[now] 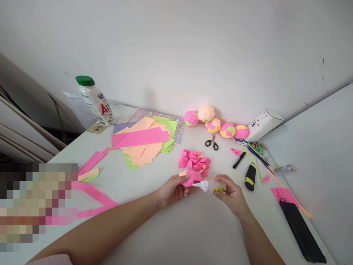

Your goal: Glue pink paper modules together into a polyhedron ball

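My left hand (pixel 172 191) grips a partly built pink and peach paper ball (pixel 191 178) near the front of the table. In my right hand (pixel 230 193) is a clear glue bottle (pixel 211 185) with a yellow label, tilted sideways. Its white nozzle points left, with the tip at the paper ball's edge; whether it touches, I cannot tell. Just behind the ball lies a heap of folded pink paper pieces (pixel 193 160). Small black-handled scissors (pixel 212 142) rest beyond that heap.
Finished paper balls (pixel 227 130) line the wall beside a white box (pixel 264 123). Paper sheets (pixel 143 143) are piled at left, near a green-capped bottle (pixel 96 101). On the right lie a black marker (pixel 239 160), a cutter (pixel 250 176) and a black case (pixel 302 232).
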Available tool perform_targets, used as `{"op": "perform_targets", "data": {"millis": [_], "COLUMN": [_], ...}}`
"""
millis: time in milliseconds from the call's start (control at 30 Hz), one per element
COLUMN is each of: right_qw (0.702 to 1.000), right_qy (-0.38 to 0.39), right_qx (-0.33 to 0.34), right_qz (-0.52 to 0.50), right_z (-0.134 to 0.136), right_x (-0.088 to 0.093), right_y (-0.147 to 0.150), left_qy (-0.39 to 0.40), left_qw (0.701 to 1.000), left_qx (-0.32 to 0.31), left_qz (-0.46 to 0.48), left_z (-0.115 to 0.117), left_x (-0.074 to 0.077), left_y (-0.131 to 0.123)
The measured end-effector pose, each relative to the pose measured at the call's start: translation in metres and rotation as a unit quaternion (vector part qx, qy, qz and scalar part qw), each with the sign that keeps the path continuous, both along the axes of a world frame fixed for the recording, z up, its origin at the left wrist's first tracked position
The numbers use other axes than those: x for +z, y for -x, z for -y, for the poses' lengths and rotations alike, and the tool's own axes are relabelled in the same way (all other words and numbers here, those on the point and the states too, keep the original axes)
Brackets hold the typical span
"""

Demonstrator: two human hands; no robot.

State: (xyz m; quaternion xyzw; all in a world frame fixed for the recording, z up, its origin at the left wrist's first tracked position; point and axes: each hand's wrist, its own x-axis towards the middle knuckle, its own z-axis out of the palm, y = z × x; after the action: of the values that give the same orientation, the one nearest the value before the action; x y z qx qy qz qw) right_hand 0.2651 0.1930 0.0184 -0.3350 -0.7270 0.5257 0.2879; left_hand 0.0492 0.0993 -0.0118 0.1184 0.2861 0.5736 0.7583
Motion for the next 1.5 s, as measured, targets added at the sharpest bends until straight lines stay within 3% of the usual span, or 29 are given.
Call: {"op": "perform_targets", "data": {"millis": [767,1133,1500], "right_qw": [1.000,0.998,0.999], "right_qy": [0.003,0.038,0.028], "right_qx": [-0.013,0.037,-0.016], "right_qz": [-0.011,-0.033,-0.043], "right_z": [0.000,0.006,-0.003], "right_x": [-0.008,-0.008,-0.008], "right_y": [0.005,0.008,0.003], "left_qy": [-0.010,-0.010,-0.023], "left_qw": [1.000,1.000,1.000], "left_qx": [-0.005,-0.002,-0.010], "left_qz": [0.005,0.013,0.000], "left_z": [0.000,-0.001,0.001], "left_x": [-0.001,-0.001,0.003], "left_y": [0.000,-0.001,0.000]}}
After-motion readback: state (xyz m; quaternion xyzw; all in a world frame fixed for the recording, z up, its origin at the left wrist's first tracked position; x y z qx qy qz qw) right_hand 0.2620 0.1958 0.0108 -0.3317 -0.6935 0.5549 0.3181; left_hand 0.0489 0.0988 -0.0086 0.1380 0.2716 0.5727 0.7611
